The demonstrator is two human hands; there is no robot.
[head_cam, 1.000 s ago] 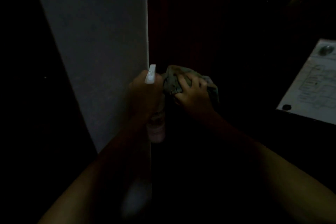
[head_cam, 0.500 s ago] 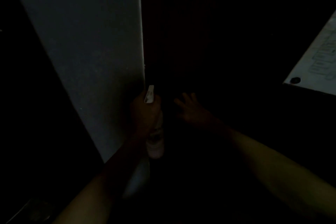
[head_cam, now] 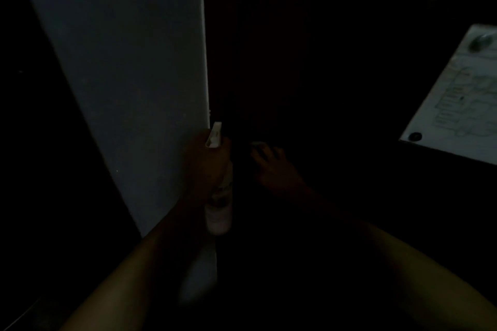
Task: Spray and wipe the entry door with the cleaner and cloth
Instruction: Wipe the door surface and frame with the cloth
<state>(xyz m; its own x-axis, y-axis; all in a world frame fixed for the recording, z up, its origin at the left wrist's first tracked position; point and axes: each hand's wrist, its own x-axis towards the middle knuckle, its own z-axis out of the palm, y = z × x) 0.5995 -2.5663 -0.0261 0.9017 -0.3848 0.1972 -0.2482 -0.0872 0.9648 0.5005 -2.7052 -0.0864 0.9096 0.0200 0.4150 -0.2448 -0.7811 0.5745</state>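
Two bare forearms — no sleeves, left grip (head_cam: pixel 208 166), right grip (head_cam: pixel 274 169).

White notice sheet (head_cam: pixel 462 105): sat at the right edge of the view, tilted, printed with faint boxed diagrams too dim to read; a dark round fixing (head_cam: pixel 415 136) marked its lower-left corner, a paler round one (head_cam: pixel 481 41) its top.
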